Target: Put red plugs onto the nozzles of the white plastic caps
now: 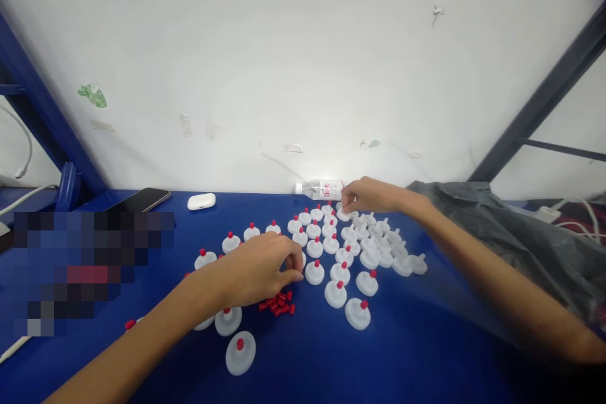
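Note:
My left hand [267, 268] is closed, with thumb and index finger curled together beside a partly covered white disc. Whatever sits between those fingertips is hidden. Just below it lies a small heap of red caps [278, 304]. Further back, my right hand [367, 194] pinches at the top of a white disc-shaped piece [343, 213] on the table, its stem covered by the fingertips. Around both hands stand many white discs with red-capped stems [314, 273]. Right of these, uncapped translucent discs with bare stems [379, 246] are crowded together.
A clear plastic bottle [322, 189] lies against the white wall behind the discs. On the blue table [303, 366], a white earbud case [201, 201] and a dark phone [146, 199] rest at the back left. Dark grey sheeting [473, 221] covers the right side.

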Demonstrator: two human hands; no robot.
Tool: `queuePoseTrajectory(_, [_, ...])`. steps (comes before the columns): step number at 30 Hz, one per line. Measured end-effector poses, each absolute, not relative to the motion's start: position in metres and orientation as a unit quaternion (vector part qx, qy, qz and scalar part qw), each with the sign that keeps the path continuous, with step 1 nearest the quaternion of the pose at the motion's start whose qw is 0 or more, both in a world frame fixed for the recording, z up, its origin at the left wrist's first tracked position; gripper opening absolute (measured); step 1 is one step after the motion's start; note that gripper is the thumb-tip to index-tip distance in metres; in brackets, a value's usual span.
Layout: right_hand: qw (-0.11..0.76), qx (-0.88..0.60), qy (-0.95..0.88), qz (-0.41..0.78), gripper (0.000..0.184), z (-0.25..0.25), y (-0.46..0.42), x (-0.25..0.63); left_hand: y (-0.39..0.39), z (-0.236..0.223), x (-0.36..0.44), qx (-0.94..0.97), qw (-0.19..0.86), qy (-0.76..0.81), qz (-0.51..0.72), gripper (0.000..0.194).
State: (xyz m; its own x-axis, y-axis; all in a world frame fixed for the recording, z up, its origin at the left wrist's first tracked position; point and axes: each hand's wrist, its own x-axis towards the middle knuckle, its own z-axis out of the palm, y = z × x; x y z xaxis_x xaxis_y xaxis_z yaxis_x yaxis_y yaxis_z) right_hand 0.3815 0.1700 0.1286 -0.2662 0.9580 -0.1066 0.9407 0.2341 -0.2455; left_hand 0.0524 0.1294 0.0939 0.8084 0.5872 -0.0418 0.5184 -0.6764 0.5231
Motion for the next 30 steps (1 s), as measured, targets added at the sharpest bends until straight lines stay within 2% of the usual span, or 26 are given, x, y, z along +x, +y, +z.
queuePoseTrajectory(6, [0.099,-0.577,-0.793,0.168,0.030,0.158,0.146,0.368,0.136,0.098,0.055,0.891,0.250,0.327,0.191,0.017])
queuePoseTrajectory(9, [0.119,-0.545,-0.802,0.214,0.028,0.163,0.134,0.352,0.139,0.097,0.055,0.876,0.235,0.330,0.264,0.028])
queuePoseTrajectory(12, [0.131,-0.510,-0.815,0.243,0.026,0.164,0.126,0.335,0.140,0.096,0.056,0.859,0.237,0.331,0.312,0.031])
queuePoseTrajectory(21, [0.185,-0.426,-0.853,0.238,0.015,0.165,0.105,0.298,0.133,0.101,0.058,0.809,0.333,0.331,0.355,0.020])
queuePoseTrajectory(27, [0.257,-0.408,-0.830,0.279,0.028,0.152,0.107,0.287,0.136,0.099,0.059,0.759,0.417,0.337,0.369,0.024])
queuePoseTrajectory(30, [0.276,-0.423,-0.806,0.309,0.027,0.147,0.108,0.281,0.137,0.097,0.059,0.738,0.432,0.352,0.381,0.028])
